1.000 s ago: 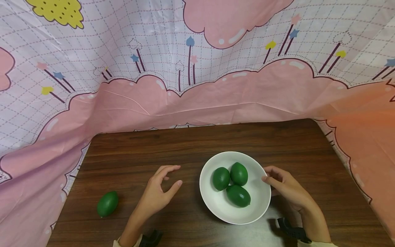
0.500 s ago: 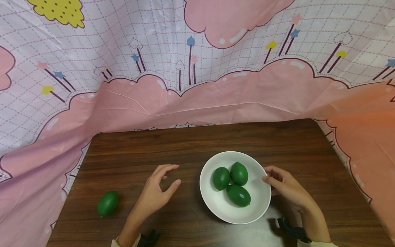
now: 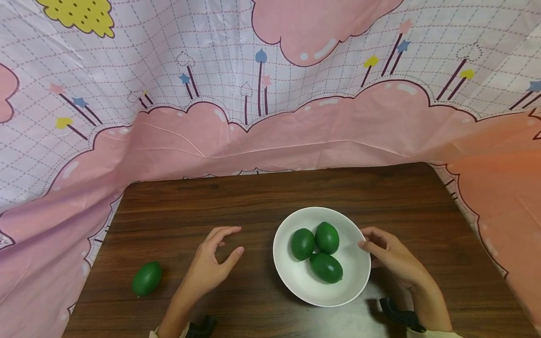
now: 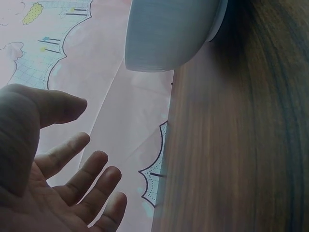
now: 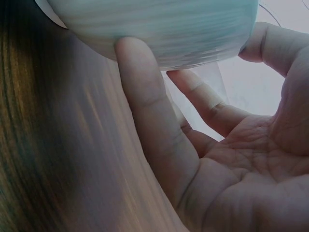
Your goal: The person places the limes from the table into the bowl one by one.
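A white bowl (image 3: 291, 281) stands on the table right of the middle in the head view, with three green limes (image 3: 326, 268) in it. At its right side my right hand (image 3: 395, 258) holds the rim, thumb at the edge and fingers against the outer wall, as the right wrist view shows of the bowl (image 5: 164, 29). My left hand (image 3: 207, 265) hovers left of the bowl, fingers apart and relaxed, holding nothing. In the left wrist view its palm and fingers (image 4: 99, 159) show below the bowl (image 4: 164, 38). Another lime (image 3: 147, 279) lies alone on the table to the far left.
The dark wooden table (image 3: 220, 199) has its far edge along a patterned pink and white cloth (image 3: 270, 145). That cloth also hangs at the left and right sides. A black strap (image 3: 401, 317) is on the right wrist, and a similar one (image 3: 202, 327) on the left.
My left hand has drifted slightly leftward, away from the bowl. The right hand, the bowl and the limes have stayed in place.
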Demonstrator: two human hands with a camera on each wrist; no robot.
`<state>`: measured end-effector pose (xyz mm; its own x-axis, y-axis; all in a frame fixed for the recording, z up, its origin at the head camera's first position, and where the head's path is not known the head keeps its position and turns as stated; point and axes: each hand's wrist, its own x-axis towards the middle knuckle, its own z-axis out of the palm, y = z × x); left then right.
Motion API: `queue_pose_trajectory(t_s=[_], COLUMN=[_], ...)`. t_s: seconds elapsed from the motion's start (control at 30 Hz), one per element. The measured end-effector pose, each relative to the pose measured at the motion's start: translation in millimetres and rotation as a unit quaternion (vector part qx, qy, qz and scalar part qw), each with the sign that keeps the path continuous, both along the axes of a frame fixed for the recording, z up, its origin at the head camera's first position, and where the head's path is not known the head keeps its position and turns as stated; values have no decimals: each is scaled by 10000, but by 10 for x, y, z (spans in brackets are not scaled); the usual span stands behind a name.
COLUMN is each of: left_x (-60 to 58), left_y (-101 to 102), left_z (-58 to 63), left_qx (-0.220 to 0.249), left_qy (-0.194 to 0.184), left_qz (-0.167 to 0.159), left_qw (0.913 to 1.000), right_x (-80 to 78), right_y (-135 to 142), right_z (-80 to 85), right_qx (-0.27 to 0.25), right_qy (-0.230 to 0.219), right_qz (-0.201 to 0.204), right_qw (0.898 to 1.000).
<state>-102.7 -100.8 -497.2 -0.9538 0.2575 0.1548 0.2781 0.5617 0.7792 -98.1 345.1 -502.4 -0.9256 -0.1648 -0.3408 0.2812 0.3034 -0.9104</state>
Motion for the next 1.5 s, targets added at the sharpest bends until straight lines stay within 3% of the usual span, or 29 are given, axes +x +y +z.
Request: queue_pose_trajectory(t_s=[1.5], left_x=[-5], left_y=[-326], left_z=[19], left_qx=[-307], left_qy=[-110], left_qz=[269], left_qw=[9991], right_x=[3], right_y=[15], right_z=[-9], right_qx=[-64], right_qy=[111], right_qz=[58], right_qw=[9999])
